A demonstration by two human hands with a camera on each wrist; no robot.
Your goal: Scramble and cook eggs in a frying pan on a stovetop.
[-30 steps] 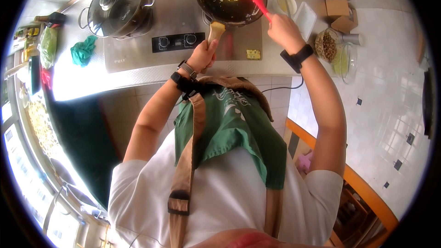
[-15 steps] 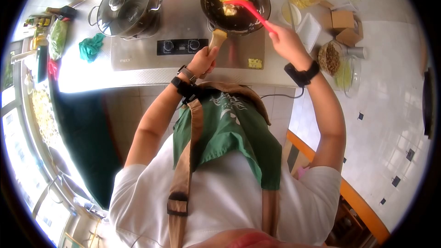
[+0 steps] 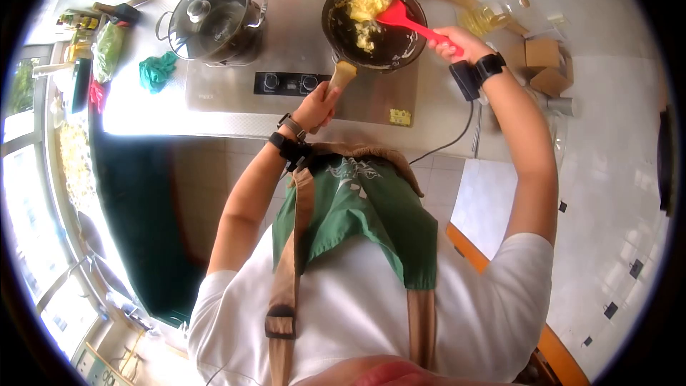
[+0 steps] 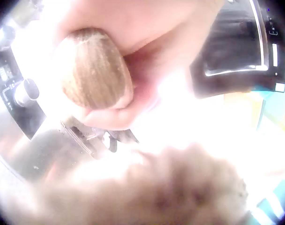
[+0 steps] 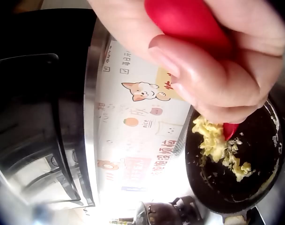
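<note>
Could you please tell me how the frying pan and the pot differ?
The frying pan is uncovered, with yellow food inside; the pot has a transparent lid. The frying pan has one wooden handle, gripped by the left hand; the pot has two loop handles. Both are round.

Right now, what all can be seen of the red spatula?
The spatula is bright red and smooth, apparently plastic or silicone, with a broad head and slim handle. The right hand grips the handle, hiding part of it. It slants across the rim of the pan, its head inside against the yellow egg; whether it touches the bottom is unclear.
</note>
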